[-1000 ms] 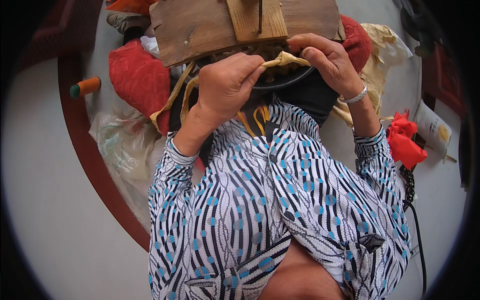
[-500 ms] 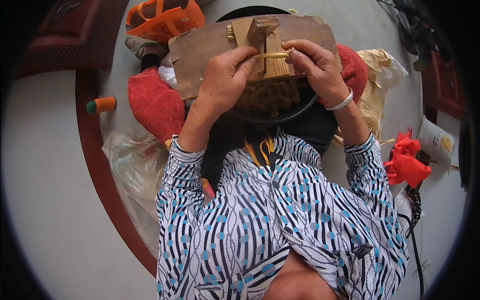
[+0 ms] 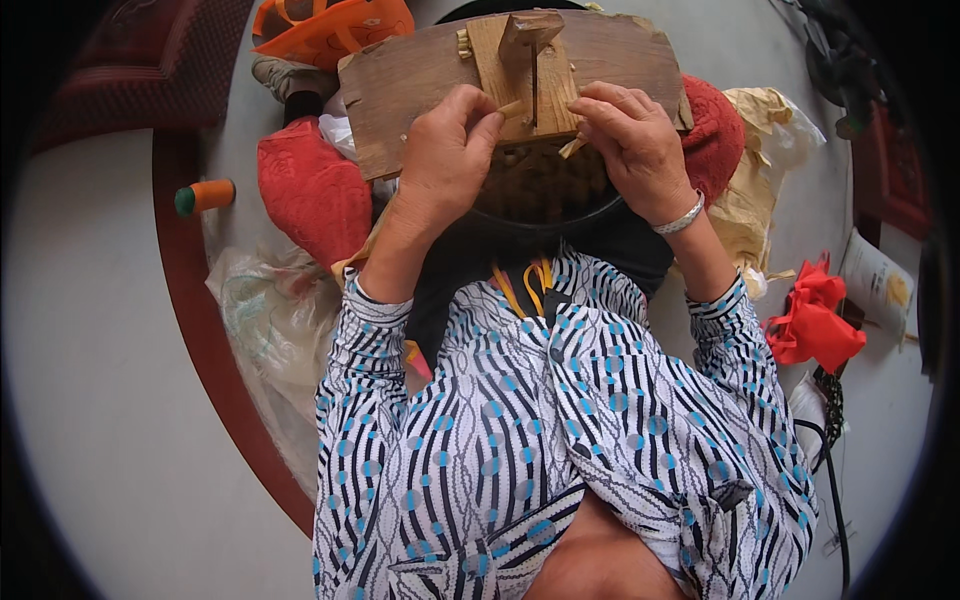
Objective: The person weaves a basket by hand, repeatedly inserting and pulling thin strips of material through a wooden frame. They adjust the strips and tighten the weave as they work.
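My left hand is closed, thumb against fingers, on a short tan root-like stick whose tip points toward a thin dark upright blade. The blade stands under a wooden block on a plank fixed across a wooden board. Right of the blade, my right hand pinches another tan root-like piece, its end hanging below the fingers. Several short cut tan pieces lie in a small row on the board, left of the plank.
Below the board sits a dark round basin with brown contents, partly hidden. An orange bag lies at the far left, an orange-and-green thread spool on the left floor. Crumpled tan paper and red cloth lie at right.
Before, one tan stick spanned both hands across the blade. Now each hand has a separate piece, and the right hand's piece has dropped lower and tilted.
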A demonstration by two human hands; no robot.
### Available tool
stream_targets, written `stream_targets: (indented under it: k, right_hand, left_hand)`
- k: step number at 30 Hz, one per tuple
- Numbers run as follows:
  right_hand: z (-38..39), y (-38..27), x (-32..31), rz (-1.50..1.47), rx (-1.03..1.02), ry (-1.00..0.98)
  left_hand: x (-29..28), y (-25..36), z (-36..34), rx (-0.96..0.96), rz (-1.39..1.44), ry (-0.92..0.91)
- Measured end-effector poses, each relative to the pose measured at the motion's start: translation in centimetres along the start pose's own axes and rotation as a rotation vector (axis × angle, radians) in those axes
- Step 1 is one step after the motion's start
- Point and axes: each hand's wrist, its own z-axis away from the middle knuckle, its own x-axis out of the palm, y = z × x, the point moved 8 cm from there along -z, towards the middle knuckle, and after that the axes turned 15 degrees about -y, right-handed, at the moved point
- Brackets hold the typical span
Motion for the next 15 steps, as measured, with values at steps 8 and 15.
stream_targets:
  k: [8,15]
  right_hand:
    - [-1.2,-1.9,-0.1,-0.249,0.122,0.135]
    - [2.7,-6.4,5.8,-1.237,0.185,-0.703]
  left_hand:
    - [3.7,3.3,1.2,0.034,0.26,-0.121]
    - [2.9,0.2,0.7,0.027,0.177,-0.201]
